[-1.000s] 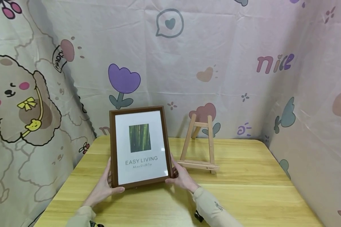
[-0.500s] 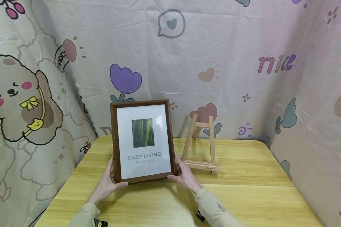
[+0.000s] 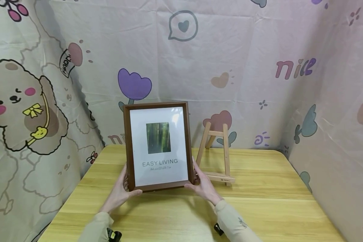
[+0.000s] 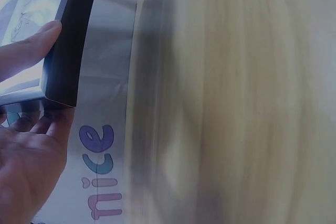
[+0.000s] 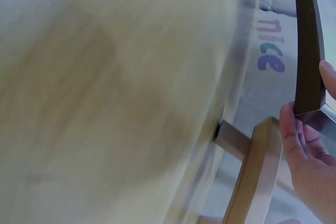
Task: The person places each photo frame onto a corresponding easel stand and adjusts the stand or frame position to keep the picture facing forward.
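Both hands hold a brown picture frame (image 3: 158,137) upright and slightly tilted above the table. Behind its glass is a white sheet with a green bamboo picture and the words EASY LIVING. The left hand (image 3: 119,190) grips the lower left corner, thumb on the front; in the left wrist view its fingers (image 4: 50,124) bend behind the frame's edge (image 4: 68,51). At the lower right corner the right hand (image 3: 205,188) grips likewise, its thumb over the front. A small wooden easel (image 3: 226,151) stands just right of the frame, its lower left part hidden by the right hand.
The light wooden table (image 3: 269,188) spreads out under the hands. A printed cloth backdrop (image 3: 245,40) hangs close behind and along both sides. Dark straps with small devices show at both sleeves (image 3: 230,218).
Both hands have raised the picture frame and carried it to the right, nearer the easel. It leans less to the side than before. The easel stays in place.
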The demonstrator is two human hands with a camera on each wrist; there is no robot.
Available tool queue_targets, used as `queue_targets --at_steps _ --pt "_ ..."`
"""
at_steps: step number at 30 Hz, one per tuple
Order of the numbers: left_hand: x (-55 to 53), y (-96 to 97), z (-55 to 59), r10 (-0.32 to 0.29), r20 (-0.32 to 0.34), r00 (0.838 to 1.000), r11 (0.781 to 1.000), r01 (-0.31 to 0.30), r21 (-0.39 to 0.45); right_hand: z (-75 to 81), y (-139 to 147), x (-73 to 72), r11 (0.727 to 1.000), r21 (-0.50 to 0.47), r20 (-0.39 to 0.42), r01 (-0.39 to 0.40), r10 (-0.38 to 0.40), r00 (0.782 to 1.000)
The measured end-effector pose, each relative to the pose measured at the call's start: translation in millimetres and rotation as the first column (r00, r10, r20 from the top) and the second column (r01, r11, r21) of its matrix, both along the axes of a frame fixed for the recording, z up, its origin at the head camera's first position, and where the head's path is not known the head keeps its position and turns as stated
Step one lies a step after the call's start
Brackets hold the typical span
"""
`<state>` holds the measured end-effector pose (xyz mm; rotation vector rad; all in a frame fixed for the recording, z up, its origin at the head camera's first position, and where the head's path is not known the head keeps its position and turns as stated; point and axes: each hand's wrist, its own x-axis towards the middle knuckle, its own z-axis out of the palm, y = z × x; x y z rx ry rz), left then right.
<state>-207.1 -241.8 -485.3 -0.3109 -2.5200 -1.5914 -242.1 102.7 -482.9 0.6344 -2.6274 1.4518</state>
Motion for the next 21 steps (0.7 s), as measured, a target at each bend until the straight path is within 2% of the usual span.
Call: queue_targets --at_steps 11,21 --pt "-10.7 16.0 -3.5 -0.047 -0.059 0.997 0.999 0.048 0.016 2.4 19 -1.2 0.999 0.014 -0.002 0.044 -0.044 0.999" --pt "-20.2 31.7 -0.8 -0.085 -0.088 0.992 0.996 0.086 0.013 4.6 36 -2.0 0.996 -0.003 0.005 0.084 -0.084 0.996"
